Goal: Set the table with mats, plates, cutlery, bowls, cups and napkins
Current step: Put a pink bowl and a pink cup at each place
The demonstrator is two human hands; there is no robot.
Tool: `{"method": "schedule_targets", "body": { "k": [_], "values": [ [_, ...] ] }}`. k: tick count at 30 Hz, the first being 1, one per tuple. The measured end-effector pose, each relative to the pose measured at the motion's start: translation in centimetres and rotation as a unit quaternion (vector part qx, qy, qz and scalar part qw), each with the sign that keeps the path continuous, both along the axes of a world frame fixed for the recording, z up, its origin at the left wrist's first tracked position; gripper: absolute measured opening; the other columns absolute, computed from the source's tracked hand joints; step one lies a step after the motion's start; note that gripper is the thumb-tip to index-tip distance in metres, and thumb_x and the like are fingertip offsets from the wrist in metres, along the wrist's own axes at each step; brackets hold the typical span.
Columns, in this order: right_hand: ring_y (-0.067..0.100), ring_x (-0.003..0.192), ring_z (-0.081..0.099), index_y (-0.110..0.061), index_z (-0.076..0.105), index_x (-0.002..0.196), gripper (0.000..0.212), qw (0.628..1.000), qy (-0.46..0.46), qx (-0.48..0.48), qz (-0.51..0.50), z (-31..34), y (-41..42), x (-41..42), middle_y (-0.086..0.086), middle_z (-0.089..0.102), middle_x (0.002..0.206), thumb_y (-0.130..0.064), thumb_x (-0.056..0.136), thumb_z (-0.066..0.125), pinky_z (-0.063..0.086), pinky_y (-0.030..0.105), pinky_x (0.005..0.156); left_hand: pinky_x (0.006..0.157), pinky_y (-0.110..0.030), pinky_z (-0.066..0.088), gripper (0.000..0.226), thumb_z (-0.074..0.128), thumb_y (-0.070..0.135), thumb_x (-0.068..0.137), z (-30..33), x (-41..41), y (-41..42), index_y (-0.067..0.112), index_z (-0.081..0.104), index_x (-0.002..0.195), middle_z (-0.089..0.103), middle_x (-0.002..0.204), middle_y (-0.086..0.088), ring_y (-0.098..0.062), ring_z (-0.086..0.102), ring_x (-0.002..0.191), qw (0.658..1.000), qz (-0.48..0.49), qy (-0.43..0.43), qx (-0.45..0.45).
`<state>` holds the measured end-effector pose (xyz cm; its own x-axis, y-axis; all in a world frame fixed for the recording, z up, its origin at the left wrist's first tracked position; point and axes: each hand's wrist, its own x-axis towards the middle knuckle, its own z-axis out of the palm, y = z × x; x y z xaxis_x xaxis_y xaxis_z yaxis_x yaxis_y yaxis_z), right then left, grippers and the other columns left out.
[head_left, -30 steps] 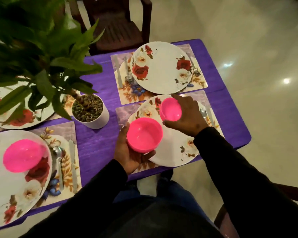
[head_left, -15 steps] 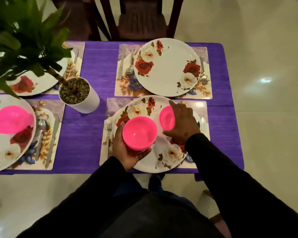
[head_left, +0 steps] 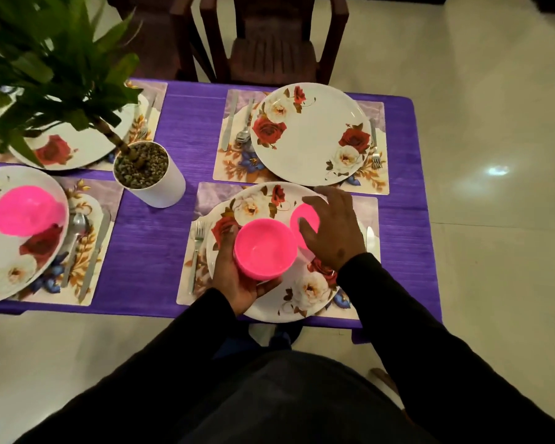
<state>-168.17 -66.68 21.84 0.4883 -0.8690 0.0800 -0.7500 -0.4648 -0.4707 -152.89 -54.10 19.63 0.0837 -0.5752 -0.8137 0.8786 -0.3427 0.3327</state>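
Observation:
My left hand (head_left: 234, 277) grips a pink bowl (head_left: 265, 249) from below, held just above the near floral plate (head_left: 269, 307). A second pink bowl (head_left: 303, 219) sits on that plate, partly hidden behind my right hand (head_left: 332, 229), whose fingers are spread and relaxed over it. The far plate (head_left: 308, 136) on its mat (head_left: 378, 182) carries no bowl. At the left, another plate (head_left: 0, 277) holds a pink bowl (head_left: 26, 213). A fork (head_left: 196, 251) lies left of the near plate and a knife (head_left: 370, 235) right of it.
A white pot (head_left: 161, 190) with a leafy plant (head_left: 55, 68) stands mid-table on the purple cloth (head_left: 148, 238). A fourth plate (head_left: 58, 152) lies at the back left under the leaves. A dark chair (head_left: 271, 49) stands beyond the far edge. Cutlery flanks every plate.
My right hand has let go of the second pink bowl, its fingers now spread above it. The view has swung so the table sits squarer. My left hand keeps its bowl.

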Motion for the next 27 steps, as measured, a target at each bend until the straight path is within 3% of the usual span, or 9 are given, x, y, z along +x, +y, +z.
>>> {"method": "schedule_targets", "body": {
  "k": [2, 4, 7, 9, 14, 22, 27],
  "values": [
    [0.023, 0.122, 0.048, -0.014, 0.062, 0.126, 0.041, 0.998, -0.044, 0.042, 0.020, 1.3, 0.7, 0.9, 0.006, 0.057, 0.128, -0.038, 0.092, 0.063, 0.043, 0.039, 0.103, 0.078, -0.053, 0.057, 0.055, 0.057, 0.070, 0.087, 0.0, -0.2, -0.3, 0.031, 0.062, 0.126, 0.064, 0.129, -0.017, -0.044, 0.060, 0.118, 1.000, 0.005, -0.006, -0.007],
    [0.017, 0.124, 0.046, -0.019, 0.055, 0.134, 0.060, 0.990, -0.049, 0.117, 0.061, 2.8, 1.6, 1.9, 0.000, 0.055, 0.133, -0.056, 0.088, 0.063, 0.039, 0.033, 0.106, 0.080, -0.054, 0.058, 0.060, 0.059, 0.070, 0.085, 0.1, -0.4, -0.5, 0.029, 0.062, 0.129, 0.065, 0.130, -0.017, -0.042, 0.063, 0.116, 1.000, 0.011, -0.016, -0.009],
    [0.021, 0.133, 0.037, -0.024, 0.037, 0.148, 0.094, 0.976, 0.025, 0.162, 0.141, 4.1, 2.9, 2.9, 0.001, 0.042, 0.148, -0.074, 0.074, 0.066, 0.037, 0.039, 0.107, 0.089, -0.057, 0.056, 0.065, 0.060, 0.070, 0.086, 0.4, -0.8, -0.9, 0.024, 0.060, 0.132, 0.069, 0.125, -0.017, -0.038, 0.068, 0.111, 0.999, 0.017, -0.028, -0.012],
    [0.026, 0.134, 0.035, -0.024, 0.030, 0.151, 0.103, 0.973, 0.069, 0.148, 0.166, 4.4, 3.3, 3.4, 0.004, 0.038, 0.150, -0.074, 0.071, 0.068, 0.040, 0.045, 0.105, 0.089, -0.056, 0.057, 0.067, 0.061, 0.070, 0.085, 0.5, -1.0, -1.1, 0.026, 0.058, 0.134, 0.069, 0.125, -0.015, -0.037, 0.070, 0.110, 0.999, 0.025, -0.032, -0.015],
    [0.029, 0.135, 0.032, -0.025, 0.021, 0.154, 0.110, 0.969, 0.076, 0.181, 0.148, 4.3, 3.1, 3.2, 0.007, 0.035, 0.151, -0.072, 0.068, 0.072, 0.040, 0.047, 0.103, 0.091, -0.055, 0.057, 0.065, 0.059, 0.070, 0.086, 0.9, -0.9, -1.2, 0.027, 0.059, 0.135, 0.070, 0.125, -0.014, -0.035, 0.070, 0.110, 0.998, 0.025, -0.064, -0.015],
    [0.026, 0.133, 0.038, -0.026, 0.019, 0.154, 0.112, 0.969, 0.047, 0.192, 0.151, 4.8, 3.4, 2.7, 0.005, 0.041, 0.149, -0.075, 0.068, 0.070, 0.039, 0.045, 0.105, 0.093, -0.057, 0.055, 0.044, 0.052, 0.067, 0.092, 2.3, -1.5, -0.4, 0.032, 0.065, 0.116, 0.077, 0.107, -0.006, -0.028, 0.073, 0.102, 0.994, 0.018, -0.099, -0.036],
    [0.024, 0.136, 0.035, -0.028, 0.024, 0.153, 0.111, 0.971, 0.023, 0.208, 0.116, 6.1, 3.6, 2.4, 0.002, 0.038, 0.149, -0.076, 0.065, 0.071, 0.038, 0.045, 0.108, 0.093, -0.058, 0.055, 0.057, 0.053, 0.070, 0.089, 3.3, -1.5, -0.2, 0.030, 0.060, 0.130, 0.069, 0.126, -0.012, -0.033, 0.068, 0.113, 0.996, -0.007, -0.072, -0.045]
  ]
}}
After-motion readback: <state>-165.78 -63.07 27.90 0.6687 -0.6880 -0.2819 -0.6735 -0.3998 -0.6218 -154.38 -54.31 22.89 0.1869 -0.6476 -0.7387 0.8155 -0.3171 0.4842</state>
